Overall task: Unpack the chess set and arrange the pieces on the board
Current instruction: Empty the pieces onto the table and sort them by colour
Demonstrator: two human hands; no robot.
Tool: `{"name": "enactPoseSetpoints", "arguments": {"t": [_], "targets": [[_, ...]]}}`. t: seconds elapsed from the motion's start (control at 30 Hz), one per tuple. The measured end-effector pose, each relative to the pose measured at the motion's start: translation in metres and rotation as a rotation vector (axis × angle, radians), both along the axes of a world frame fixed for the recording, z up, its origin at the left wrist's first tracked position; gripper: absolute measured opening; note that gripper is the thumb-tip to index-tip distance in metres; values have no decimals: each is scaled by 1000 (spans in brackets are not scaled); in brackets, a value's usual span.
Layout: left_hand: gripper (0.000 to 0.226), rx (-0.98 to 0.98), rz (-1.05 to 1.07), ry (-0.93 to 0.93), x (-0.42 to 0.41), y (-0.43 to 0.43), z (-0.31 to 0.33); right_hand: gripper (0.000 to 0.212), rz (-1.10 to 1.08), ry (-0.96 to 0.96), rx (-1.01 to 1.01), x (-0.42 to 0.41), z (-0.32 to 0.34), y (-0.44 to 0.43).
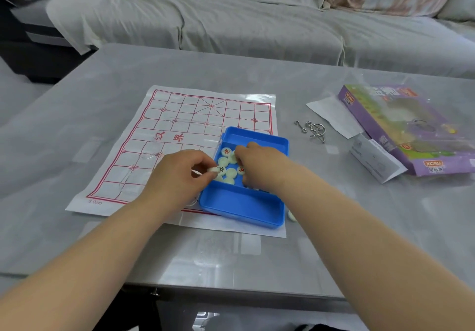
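The paper board (pixel 180 125) lies flat on the table (pixel 102 240); the blue box (pixel 241 208) sits on its near right corner and holds pale round pieces (pixel 230 173); the left hand (pixel 177 176) pinches one piece (pixel 213 169) at the box's left wall; the right hand (pixel 259 162) reaches into the box, fingers curled down among the pieces; whether it grips one cannot be told.

Soft even daylight, faint shadows, glare on glossy table (pixel 334 228), wide-angle warp at edges, slight blur.
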State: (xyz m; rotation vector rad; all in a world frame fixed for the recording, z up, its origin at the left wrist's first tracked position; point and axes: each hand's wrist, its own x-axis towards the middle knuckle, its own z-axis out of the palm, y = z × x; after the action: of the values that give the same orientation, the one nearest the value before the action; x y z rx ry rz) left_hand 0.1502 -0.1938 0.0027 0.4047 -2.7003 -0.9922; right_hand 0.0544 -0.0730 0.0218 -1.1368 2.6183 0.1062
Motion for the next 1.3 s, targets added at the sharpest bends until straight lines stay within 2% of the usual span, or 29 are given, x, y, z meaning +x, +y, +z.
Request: {"name": "enactPoseSetpoints", "arguments": {"t": [0.13,0.3,0.37,0.47,0.6,0.67,0.77,0.87,0.97,1.1,1.2,1.3], "targets": [[11,-18,-4,8,1,0,0,39,10,15,26,-2,1,-7],[13,-11,2,39,4,3,5,15,4,-56,-24,-9,5,-2],[13,-4,-10,72,5,6,8,11,-8,-88,-109,-11,4,3],[14,-16,-30,88,5,12,11,20,-38,-124,-250,-12,5,11],[14,-15,-64,119,5,26,14,19,-150,-133,-601,-12,19,37],[13,-30,-111,118,6,37,11,16,-221,-131,-698,-11,20,67],[11,-137,-231,136,5,64,8,22,-372,-134,-709,-1,2,119],[11,-336,-436,159,-4,98,9,34,-443,-145,-684,6,-18,148],[9,-448,-546,216,-15,128,3,27,-451,-115,-701,6,-23,154],[13,-480,-515,191,-26,144,-6,14,-386,-111,-728,4,-27,153],[25,-462,-462,97,-33,144,-9,15,-413,-115,-772,-1,-30,156],[34,-427,-412,146,-34,140,-19,13,-471,-49,-818,-1,-30,157]]}}
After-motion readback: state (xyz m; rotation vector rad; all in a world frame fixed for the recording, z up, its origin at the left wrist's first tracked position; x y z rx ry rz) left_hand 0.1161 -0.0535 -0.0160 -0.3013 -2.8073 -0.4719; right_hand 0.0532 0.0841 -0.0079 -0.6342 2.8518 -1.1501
